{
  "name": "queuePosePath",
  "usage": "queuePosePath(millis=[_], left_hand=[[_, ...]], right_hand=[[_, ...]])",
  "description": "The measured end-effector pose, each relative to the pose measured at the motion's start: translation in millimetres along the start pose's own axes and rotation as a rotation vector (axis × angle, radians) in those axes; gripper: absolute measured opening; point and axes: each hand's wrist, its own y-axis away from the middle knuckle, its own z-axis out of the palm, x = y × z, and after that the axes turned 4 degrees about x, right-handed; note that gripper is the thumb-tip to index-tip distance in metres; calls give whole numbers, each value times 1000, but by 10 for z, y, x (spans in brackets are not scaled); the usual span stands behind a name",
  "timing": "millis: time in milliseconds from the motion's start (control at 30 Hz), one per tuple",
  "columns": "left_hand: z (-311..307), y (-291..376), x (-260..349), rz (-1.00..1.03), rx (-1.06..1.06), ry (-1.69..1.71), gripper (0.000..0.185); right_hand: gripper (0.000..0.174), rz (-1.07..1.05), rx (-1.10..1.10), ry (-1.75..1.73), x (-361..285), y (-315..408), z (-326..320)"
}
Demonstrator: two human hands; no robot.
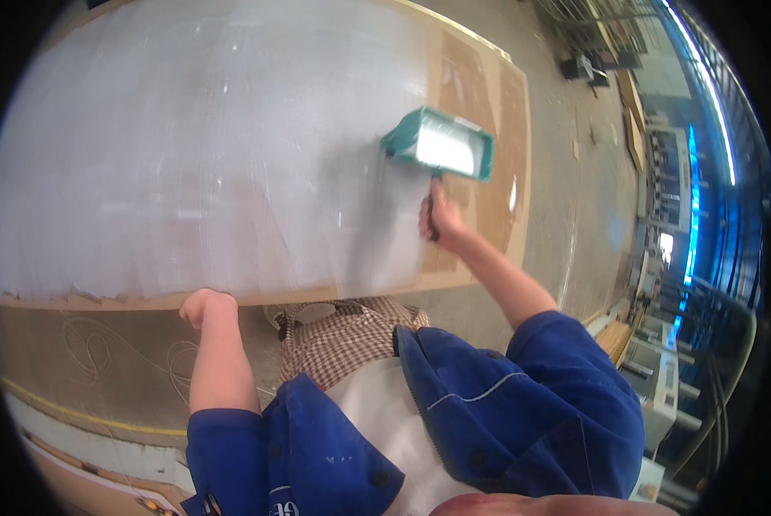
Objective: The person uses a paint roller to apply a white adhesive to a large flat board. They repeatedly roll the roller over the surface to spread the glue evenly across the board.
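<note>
My right hand (pixel 444 219) is closed around the black handle of a teal hand-held glue spreader (pixel 450 145), whose open trough holds a white liquid. The spreader is over the right part of a large flat panel (pixel 205 155). A thin, wet-looking whitish film covers most of the panel; brown bare surface with a few whitish streaks shows at its right end and along the near edge. At the panel's near edge, left of my body, my left hand (pixel 208 304) rests with bent fingers. Its fingertips are partly hidden, and no held object shows.
Loops of thin cable or hose (pixel 88 351) lie on the concrete floor (pixel 553 193) below the panel's near edge. A yellow line (pixel 101 422) crosses the floor at lower left. Boards (pixel 632 122) and machinery stand along the right side.
</note>
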Motion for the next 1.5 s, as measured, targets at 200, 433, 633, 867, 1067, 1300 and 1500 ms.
queuePosePath(millis=[200, 433, 633, 867, 1067, 1300, 1500], left_hand=[[170, -847, -106, -122, 119, 128, 33], [368, -1373, -92, -188, 205, 68, 27], [317, -1094, -20, -35, 208, -134, 29], [238, -500, 37, 115, 88, -85, 31], [506, -452, -65, 181, -44, -32, 32], [518, -161, -78, 202, -76, 17, 33], [498, -217, -74, 129, -126, 138, 34]], right_hand=[[61, -157, 13, 14, -1640, -1543, 309], [52, -127, -36, -192, -2838, -2351, 652], [50, -111, -25, -140, -2368, -2056, 490], [51, -9, -66, 2, -1260, -1112, -19], [62, 41, -94, 154, 121, 4, -527], [62, 254, -46, 99, 1443, 1369, -659], [64, 277, 2, 87, 1444, 1514, -562]])
